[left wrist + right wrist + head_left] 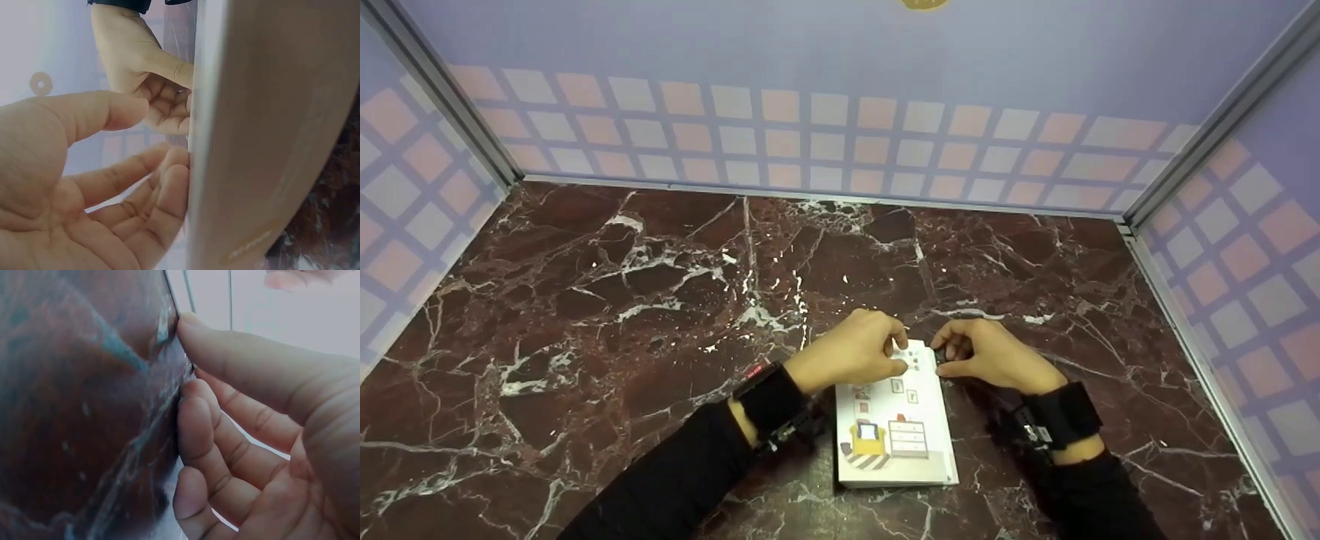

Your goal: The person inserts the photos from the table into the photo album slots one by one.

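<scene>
A white box-like item (897, 442), printed with a yellow armchair, a dresser and small picture frames, lies on the dark marble table (660, 247). My left hand (861, 349) is over its far left part, fingers bent and fingertips touching the top face. In the left wrist view, the thumb of the left hand (107, 185) stands apart from that face. At the far right edge is my right hand (997, 352), its thumb and bent fingers around a small dark patch (939, 355). In the right wrist view, the right hand (247, 422) has fingertips against the table; whether anything is pinched is unclear.
A lilac wall (810, 60) with pink and white squares borders the table at the back, and similar panels stand on both sides. Metal posts mark the corners. Black straps with small devices circle both wrists.
</scene>
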`<state>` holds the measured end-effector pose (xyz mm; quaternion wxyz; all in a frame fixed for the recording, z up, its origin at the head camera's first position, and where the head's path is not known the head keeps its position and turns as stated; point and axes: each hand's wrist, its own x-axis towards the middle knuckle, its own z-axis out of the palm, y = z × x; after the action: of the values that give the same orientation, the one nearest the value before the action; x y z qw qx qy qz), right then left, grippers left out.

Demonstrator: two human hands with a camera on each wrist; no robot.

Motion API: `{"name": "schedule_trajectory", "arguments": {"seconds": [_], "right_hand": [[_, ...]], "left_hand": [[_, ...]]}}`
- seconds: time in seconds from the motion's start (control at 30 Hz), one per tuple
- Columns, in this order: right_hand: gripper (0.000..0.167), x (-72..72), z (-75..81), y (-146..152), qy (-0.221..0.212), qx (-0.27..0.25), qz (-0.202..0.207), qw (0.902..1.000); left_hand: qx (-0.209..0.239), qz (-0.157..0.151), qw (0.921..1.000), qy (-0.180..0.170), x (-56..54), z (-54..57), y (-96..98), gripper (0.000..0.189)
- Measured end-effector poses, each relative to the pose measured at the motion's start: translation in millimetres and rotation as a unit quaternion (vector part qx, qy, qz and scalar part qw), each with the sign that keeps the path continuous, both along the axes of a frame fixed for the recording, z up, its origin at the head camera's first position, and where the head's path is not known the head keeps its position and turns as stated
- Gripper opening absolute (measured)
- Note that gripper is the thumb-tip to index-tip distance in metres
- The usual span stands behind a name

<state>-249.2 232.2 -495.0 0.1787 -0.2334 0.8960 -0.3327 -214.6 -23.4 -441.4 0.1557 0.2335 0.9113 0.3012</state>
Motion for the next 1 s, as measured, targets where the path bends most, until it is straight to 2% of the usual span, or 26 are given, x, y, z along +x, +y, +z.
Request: {"name": "schedule_trajectory", "arguments": {"seconds": [0.13, 0.27, 0.37, 0.47, 0.57, 0.63, 0.83, 1.0], "right_hand": [[0.027, 0.8, 1.6, -1, 0.001, 0.002, 0.005, 1.0000], [0.017, 2.0, 5.0, -1, 0.006, 0.010, 0.006, 0.9999], [0.027, 4.0, 8.7, 1, -0.005, 0.021, 0.001, 0.9998], [0.038, 7.3, 12.8, 3, -0.040, 0.028, -0.005, 0.9988], [0.047, 11.3, 17.3, 4, -0.074, 0.034, -0.010, 0.9966], [0.051, 13.4, 19.9, 3, -0.095, 0.034, -0.013, 0.9948], [0.049, 15.6, 22.6, -3, -0.130, 0.027, -0.018, 0.9909], [0.044, 15.7, 20.5, -7, -0.137, 0.031, -0.018, 0.9900]], "left_hand": [[0.043, 0.008, 0.9990, 0.003, 5.4, -0.6, -10.4, 0.023], [0.082, 0.030, 0.9960, 0.017, 11.8, 0.5, -24.9, 0.015], [0.090, 0.063, 0.9934, 0.035, 16.8, 1.3, -36.4, 0.004], [0.074, 0.095, 0.9905, 0.067, 22.0, 0.3, -47.0, 0.017], [0.052, 0.112, 0.9895, 0.075, 27.8, -2.8, -55.6, 0.030], [0.039, 0.113, 0.9905, 0.069, 32.0, -6.3, -60.3, 0.036], [0.034, 0.093, 0.9950, 0.006, 40.6, -15.9, -65.6, 0.035], [0.043, 0.089, 0.9951, -0.005, 41.1, -19.8, -60.3, 0.032]]}}
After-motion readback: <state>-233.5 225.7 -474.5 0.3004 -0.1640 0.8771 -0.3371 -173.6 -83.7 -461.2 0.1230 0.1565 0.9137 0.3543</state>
